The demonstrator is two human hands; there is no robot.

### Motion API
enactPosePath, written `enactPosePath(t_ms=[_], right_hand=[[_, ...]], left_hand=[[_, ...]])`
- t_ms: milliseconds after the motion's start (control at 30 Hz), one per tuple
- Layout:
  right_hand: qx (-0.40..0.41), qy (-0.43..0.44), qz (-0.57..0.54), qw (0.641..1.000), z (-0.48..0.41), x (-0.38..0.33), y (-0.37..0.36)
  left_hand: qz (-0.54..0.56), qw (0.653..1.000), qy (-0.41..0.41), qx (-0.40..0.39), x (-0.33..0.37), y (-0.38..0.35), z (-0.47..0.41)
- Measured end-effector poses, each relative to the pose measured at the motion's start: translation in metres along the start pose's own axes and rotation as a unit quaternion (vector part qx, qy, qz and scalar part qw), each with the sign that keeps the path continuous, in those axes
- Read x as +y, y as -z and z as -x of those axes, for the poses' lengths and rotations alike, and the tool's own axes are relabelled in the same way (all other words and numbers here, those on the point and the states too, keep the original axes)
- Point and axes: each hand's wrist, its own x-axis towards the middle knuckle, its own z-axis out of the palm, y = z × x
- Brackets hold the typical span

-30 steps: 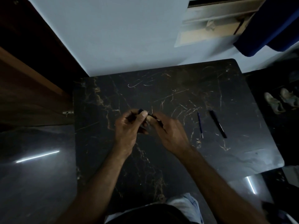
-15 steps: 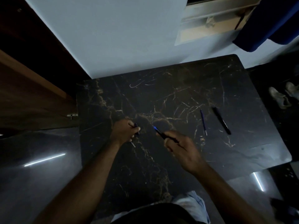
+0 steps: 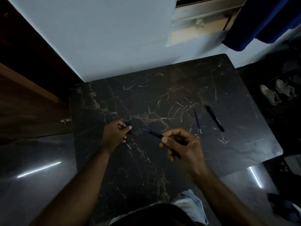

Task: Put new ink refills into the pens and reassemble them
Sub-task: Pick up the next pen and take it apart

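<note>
My right hand (image 3: 182,145) grips a dark pen body (image 3: 154,133) whose blue tip points up and left over the black marble table (image 3: 162,160). My left hand (image 3: 114,133) rests on the table to the left, closed around a small dark pen part (image 3: 129,124); a thin pale end (image 3: 129,146) sticks out below the fingers. The two hands are apart. To the right lie a thin blue refill (image 3: 197,120) and a whole black pen (image 3: 215,118), side by side on the table.
A pale wall (image 3: 101,38) stands behind the table, with a brown wooden door (image 3: 24,98) at the left. A pair of shoes (image 3: 276,92) sits on the dark floor at the right. Blue cloth (image 3: 260,22) hangs at the top right.
One second ago both hands were joined at the pen. They have pulled apart: the left hand took the small part left, the right hand kept the pen body.
</note>
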Motion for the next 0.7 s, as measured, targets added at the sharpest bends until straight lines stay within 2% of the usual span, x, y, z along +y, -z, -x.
enactPosePath(t_ms=[133,200,233,300,367,433,500,567,633,700], right_hand=[[0.009,0.002,-0.057,0.998,0.004,-0.003,0.0],[0.003,-0.003,-0.077,0.997,0.006,-0.006,0.001],[0.0,-0.004,-0.08,0.997,0.007,-0.009,0.0],[0.002,-0.007,-0.08,0.997,0.008,-0.015,-0.003],[0.013,-0.012,-0.083,0.996,0.009,-0.024,-0.009],[0.022,-0.017,-0.094,0.995,0.01,-0.034,-0.015],[0.02,-0.018,-0.113,0.993,0.012,-0.043,-0.02],[0.012,-0.02,-0.14,0.99,0.013,-0.048,-0.023],[0.006,-0.025,-0.157,0.987,0.014,-0.052,-0.024],[0.004,-0.032,-0.157,0.987,0.014,-0.055,-0.02]], left_hand=[[0.02,0.999,0.026,0.011,0.024,0.01,0.011],[0.103,0.994,0.034,0.002,0.05,0.02,0.024],[0.176,0.983,0.034,-0.025,0.066,0.025,0.035],[0.296,0.945,-0.024,-0.134,0.096,0.037,0.063],[0.324,0.91,-0.105,-0.239,0.12,0.044,0.091],[0.272,0.913,-0.185,-0.24,0.138,0.047,0.113],[0.22,0.93,-0.24,-0.171,0.149,0.049,0.125],[0.187,0.932,-0.284,-0.129,0.156,0.051,0.131],[0.128,0.923,-0.344,-0.117,0.162,0.053,0.132],[0.017,0.898,-0.431,-0.087,0.167,0.054,0.131]])
